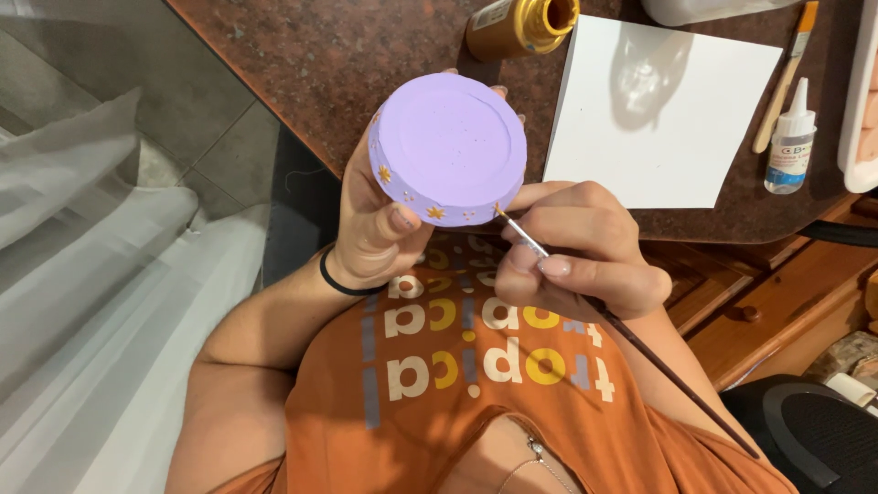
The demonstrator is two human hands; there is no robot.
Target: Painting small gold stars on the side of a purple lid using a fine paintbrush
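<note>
My left hand (pixel 377 220) grips a round lilac pot (pixel 448 146) turned bottom-up, thumb on its side wall, fingers behind it. Small gold stars and dots run along the pot's side. My right hand (pixel 576 247) pinches a thin dark-handled paintbrush (pixel 640 348). The brush tip touches the pot's lower right edge beside a gold star. The long handle slants down to the right past my orange shirt.
A brown stone counter (pixel 347 55) lies beyond the hands. On it are an open gold paint bottle (pixel 521 26), a white square sheet (pixel 654 110), a small clear glue bottle (pixel 792 142) and a wooden-handled brush (pixel 785 82). Wooden drawers (pixel 777 302) sit at right.
</note>
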